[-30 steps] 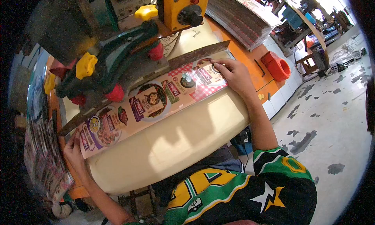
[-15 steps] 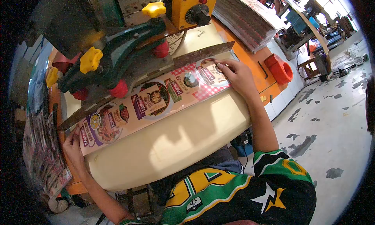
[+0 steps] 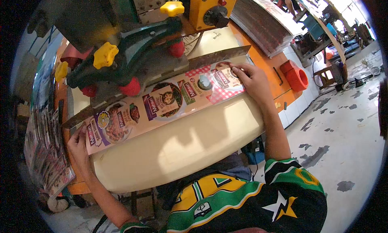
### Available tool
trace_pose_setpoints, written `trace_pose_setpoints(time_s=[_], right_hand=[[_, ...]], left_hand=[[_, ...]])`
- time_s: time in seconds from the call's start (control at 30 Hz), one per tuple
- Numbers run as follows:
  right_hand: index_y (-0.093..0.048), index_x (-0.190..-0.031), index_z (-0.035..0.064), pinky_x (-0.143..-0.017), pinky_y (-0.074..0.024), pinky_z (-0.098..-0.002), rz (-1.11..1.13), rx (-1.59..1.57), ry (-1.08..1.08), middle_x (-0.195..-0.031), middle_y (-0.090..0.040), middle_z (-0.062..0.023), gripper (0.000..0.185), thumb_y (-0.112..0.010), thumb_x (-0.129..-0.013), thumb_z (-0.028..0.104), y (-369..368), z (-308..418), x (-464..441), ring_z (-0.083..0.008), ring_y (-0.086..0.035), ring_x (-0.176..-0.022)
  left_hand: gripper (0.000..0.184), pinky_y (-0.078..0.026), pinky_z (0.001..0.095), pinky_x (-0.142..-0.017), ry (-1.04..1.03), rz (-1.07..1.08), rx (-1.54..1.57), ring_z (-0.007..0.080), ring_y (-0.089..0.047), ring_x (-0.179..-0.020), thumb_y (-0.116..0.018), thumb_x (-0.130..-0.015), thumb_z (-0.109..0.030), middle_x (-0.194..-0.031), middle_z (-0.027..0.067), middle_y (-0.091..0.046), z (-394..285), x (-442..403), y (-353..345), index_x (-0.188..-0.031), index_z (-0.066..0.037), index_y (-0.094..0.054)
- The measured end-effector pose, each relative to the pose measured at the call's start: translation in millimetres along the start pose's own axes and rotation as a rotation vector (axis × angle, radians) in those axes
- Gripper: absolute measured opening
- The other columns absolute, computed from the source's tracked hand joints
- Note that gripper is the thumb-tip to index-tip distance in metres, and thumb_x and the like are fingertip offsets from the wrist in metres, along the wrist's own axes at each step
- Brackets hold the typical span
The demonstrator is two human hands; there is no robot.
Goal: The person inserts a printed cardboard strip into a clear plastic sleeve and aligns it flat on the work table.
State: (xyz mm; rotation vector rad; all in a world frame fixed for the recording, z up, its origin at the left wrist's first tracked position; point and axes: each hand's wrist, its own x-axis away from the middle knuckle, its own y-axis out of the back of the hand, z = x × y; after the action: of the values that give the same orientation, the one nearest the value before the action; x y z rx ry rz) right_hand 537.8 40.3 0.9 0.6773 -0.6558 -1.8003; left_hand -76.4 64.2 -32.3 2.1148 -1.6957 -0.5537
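A long printed strip (image 3: 139,107) with food pictures lies on the cream work surface (image 3: 178,148), its far edge along a metal bar (image 3: 220,55). My left hand (image 3: 80,148) is at the strip's left end, thumb and fingers pinched on its edge. At the right end, my right hand (image 3: 251,81) holds the strip's corner between thumb and fingers. Behind the bar stands a dark green machine arm (image 3: 133,43) with yellow knobs (image 3: 106,55) and red knobs (image 3: 130,87).
A yellow control box (image 3: 212,10) stands at the back. Stacked sheets (image 3: 262,22) are behind it, with a red holder (image 3: 294,76) at the right. More printed sheets (image 3: 48,152) are piled at the left. Part of another person (image 3: 286,2) shows at the far back.
The whole view has shifted, with the machine and strip a little farther right in the picture. Both hands keep their places at the strip's ends.
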Motion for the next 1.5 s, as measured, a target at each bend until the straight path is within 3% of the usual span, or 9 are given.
trace_pose_setpoints(time_s=[0.1, 0.63, 1.0, 1.07, 1.1, 1.2, 1.27, 1.5], right_hand=[[-0.077, -0.110, 0.0083, -0.073, -0.0540, -0.0376, -0.043, -0.051, 0.085, -0.081, -0.075, -0.0148, 0.032, -0.065, -0.096, 0.035, -5, -5, -2, -0.0264, -0.073, -0.074], [-0.077, -0.112, 0.0112, -0.073, -0.0540, -0.0371, -0.033, -0.011, 0.042, -0.086, -0.075, -0.0161, 0.032, -0.065, -0.096, 0.037, -5, -8, -2, -0.0276, -0.073, -0.079], [-0.076, -0.109, 0.0081, -0.075, -0.0539, -0.0388, 0.001, 0.021, 0.027, -0.088, -0.075, -0.0161, 0.033, -0.065, -0.096, 0.037, 0, 0, -1, -0.0278, -0.073, -0.080], [-0.075, -0.116, 0.0061, -0.071, -0.0520, -0.0308, 0.021, 0.001, 0.024, -0.090, -0.076, -0.0149, 0.030, -0.067, -0.098, 0.028, 1, 3, 0, -0.0156, -0.069, -0.077], [-0.075, -0.116, 0.0061, -0.071, -0.0520, -0.0308, 0.021, 0.002, 0.023, -0.090, -0.076, -0.0149, 0.030, -0.067, -0.098, 0.028, 1, 3, -1, -0.0156, -0.069, -0.077], [-0.074, -0.117, 0.0054, -0.071, -0.0521, -0.0309, 0.009, 0.028, 0.036, -0.090, -0.076, -0.0151, 0.030, -0.066, -0.098, 0.028, 0, 0, 0, -0.0163, -0.070, -0.077], [-0.076, -0.112, 0.0091, -0.075, -0.0538, -0.0375, -0.010, -0.018, 0.039, -0.089, -0.075, -0.0167, 0.033, -0.065, -0.097, 0.036, -1, 0, 1, -0.0274, -0.073, -0.080], [-0.076, -0.115, 0.0107, -0.077, -0.0540, -0.0371, -0.008, -0.032, 0.009, -0.091, -0.076, -0.0160, 0.032, -0.064, -0.097, 0.035, -2, -1, 0, -0.0269, -0.073, -0.082]], left_hand=[[0.032, -0.050, 0.0284, -0.090, -0.033, 0.006, -0.063, 0.0143, -0.065, -0.095, -0.065, -0.101, -0.017, -0.110, 0.0135, -0.075, -6, 4, 1, -0.122, 0.006, -0.070], [0.038, -0.051, 0.0280, -0.081, -0.127, -0.054, -0.153, 0.0128, -0.064, -0.086, -0.072, -0.097, -0.027, -0.098, 0.0108, -0.075, -8, 6, -1, -0.114, 0.007, -0.073], [0.036, -0.051, 0.0295, -0.086, -0.075, -0.019, -0.130, 0.0151, -0.065, -0.092, -0.070, -0.098, -0.022, -0.105, 0.0138, -0.075, -8, 4, 0, -0.118, 0.008, -0.071], [0.035, -0.051, 0.0298, -0.087, -0.037, -0.012, -0.088, 0.0157, -0.065, -0.093, -0.069, -0.098, -0.021, -0.106, 0.0138, -0.075, -2, 3, 1, -0.118, 0.008, -0.071], [0.035, -0.051, 0.0302, -0.089, 0.001, -0.005, -0.046, 0.0162, -0.065, -0.094, -0.068, -0.099, -0.021, -0.106, 0.0139, -0.075, 3, 2, 2, -0.119, 0.008, -0.071], [0.035, -0.051, 0.0304, -0.091, -0.047, 0.007, -0.058, 0.0164, -0.066, -0.095, -0.069, -0.098, -0.021, -0.107, 0.0138, -0.075, 24, -6, 10, -0.119, 0.007, -0.071], [0.036, -0.051, 0.0301, -0.091, -0.065, -0.003, -0.070, 0.0160, -0.065, -0.096, -0.070, -0.098, -0.021, -0.108, 0.0137, -0.075, 22, -4, 8, -0.120, 0.007, -0.071], [0.038, -0.051, 0.0287, -0.090, -0.027, -0.002, -0.044, 0.0141, -0.065, -0.095, -0.071, -0.098, -0.024, -0.109, 0.0125, -0.075, 19, -3, 7, -0.121, 0.006, -0.071]])
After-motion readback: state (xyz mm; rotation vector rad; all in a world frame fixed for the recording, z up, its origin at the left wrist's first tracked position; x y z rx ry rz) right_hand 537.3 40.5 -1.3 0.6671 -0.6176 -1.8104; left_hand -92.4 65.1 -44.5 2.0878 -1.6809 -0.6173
